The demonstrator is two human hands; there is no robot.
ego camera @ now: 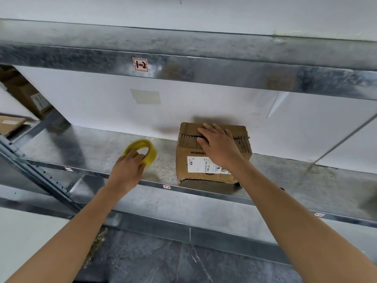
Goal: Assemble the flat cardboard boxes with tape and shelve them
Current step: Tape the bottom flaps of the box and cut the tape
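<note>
In the head view, a metal shelf (91, 148) is seen with a white wall behind it. A cardboard box (186, 146) is set on this shelf, a little right of the middle. Its front face stands close to the shelf's front edge. Its back is near the wall, but whether it touches cannot be told. A white label (195, 164) is stuck on the front of the box. A yellow tape roll (151, 155) is seen left of the box, with a gap of bare shelf between them. More bare shelf is seen right of the box, and left of the roll up to a slanted grey post (40, 176). Room is left above the box, under the upper shelf beam (204, 72).

The right hand (219, 148) is laid flat on top of the box, fingers straight, with nothing gripped. The left hand (127, 170) is reached out to the tape roll. Its fingers are curled into the ring, and the roll is held. Both arms are stretched forward.
</note>
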